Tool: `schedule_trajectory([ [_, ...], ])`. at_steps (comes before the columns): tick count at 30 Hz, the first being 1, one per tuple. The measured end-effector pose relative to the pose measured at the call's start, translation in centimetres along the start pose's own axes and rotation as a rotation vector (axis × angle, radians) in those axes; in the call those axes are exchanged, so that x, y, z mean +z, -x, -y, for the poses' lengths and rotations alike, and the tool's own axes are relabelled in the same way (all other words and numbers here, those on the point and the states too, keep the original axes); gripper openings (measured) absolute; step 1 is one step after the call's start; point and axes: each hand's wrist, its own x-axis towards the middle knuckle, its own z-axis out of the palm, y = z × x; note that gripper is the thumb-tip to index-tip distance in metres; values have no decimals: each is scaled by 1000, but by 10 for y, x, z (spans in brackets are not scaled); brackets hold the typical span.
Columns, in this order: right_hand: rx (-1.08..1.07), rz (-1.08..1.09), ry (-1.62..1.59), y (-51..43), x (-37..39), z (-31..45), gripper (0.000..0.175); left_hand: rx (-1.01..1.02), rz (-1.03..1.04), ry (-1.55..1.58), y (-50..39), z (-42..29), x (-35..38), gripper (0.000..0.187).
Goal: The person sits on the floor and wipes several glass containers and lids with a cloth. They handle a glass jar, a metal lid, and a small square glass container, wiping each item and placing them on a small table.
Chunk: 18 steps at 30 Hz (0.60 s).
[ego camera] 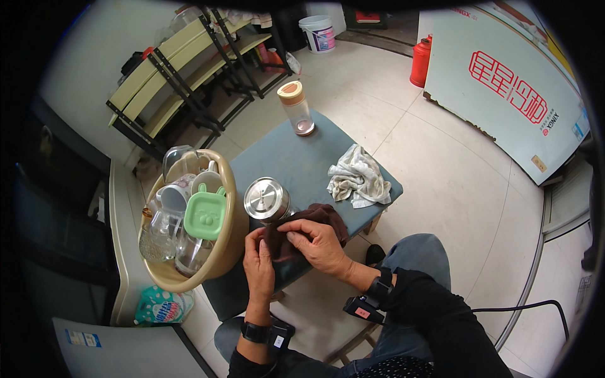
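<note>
My left hand [258, 264] and my right hand [319, 245] pinch a dark brown cloth [328, 217] between them, low over the near edge of a blue-topped stool [279, 151]. Part of the cloth drapes on the stool; whether it covers anything cannot be told. Just beyond my fingers stands a jar or cup with a shiny metal lid [266, 197], its lower body partly hidden by the cloth. A clear bottle with a cream and tan lid [296, 108] stands at the stool's far corner. Toward the right corner lies a crumpled whitish cloth [360, 177].
Left of the stool's middle, a beige plastic basin [230, 208] holds glassware, mugs [177, 196] and a green square-lidded container [206, 215]. A slatted rack [165, 75], white bucket [317, 35], red thermos flask [419, 64] and white chest freezer [501, 90] stand around the tiled floor.
</note>
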Motion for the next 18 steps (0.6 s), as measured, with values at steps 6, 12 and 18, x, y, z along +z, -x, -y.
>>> schedule_trajectory([
  [6,74,23,-43,5,5,-6,37,-100,65,119,-4,2,2,25],
  [12,52,177,-6,-4,6,-23,46,-102,140,126,-9,0,2,26],
  [18,-98,285,409,-11,3,-40,34,-128,214,177,-15,-2,0,23],
])
